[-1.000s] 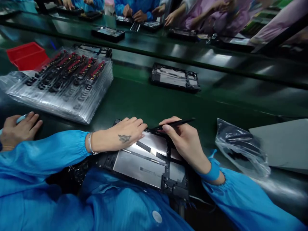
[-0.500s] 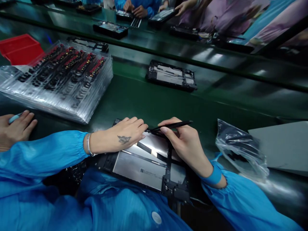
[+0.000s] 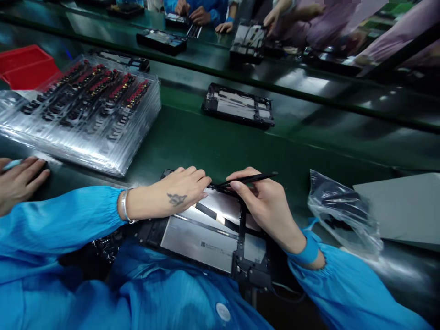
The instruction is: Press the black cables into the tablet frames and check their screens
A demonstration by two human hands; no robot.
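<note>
An opened tablet point(image 3: 202, 245), with silvery metal plates in a black frame, lies tilted at the table's near edge, partly over my lap. My left hand point(image 3: 182, 190) is bent over its far edge, fingers closed together and fingertips partly hidden. Between the thumb and fingers of my right hand point(image 3: 263, 197) is a pair of black tweezers point(image 3: 252, 178). Their tips point left and reach the tablet's far edge, close to my left fingertips. Whether the tips grip any small part cannot be seen.
A stack of clear plastic trays point(image 3: 103, 110) with small red and black parts stands at left, beside a red bin point(image 3: 29, 66). Another open tablet point(image 3: 237, 104) lies ahead. At right are a plastic bag point(image 3: 340, 211) and a grey box point(image 3: 402, 208). A co-worker's hand point(image 3: 22, 183) rests at far left.
My hands and the tweezers stay nearly in place. Across the bench, a person's hand has tipped a tablet more upright and shifted it right. The co-worker's hand at far left has slid slightly left.
</note>
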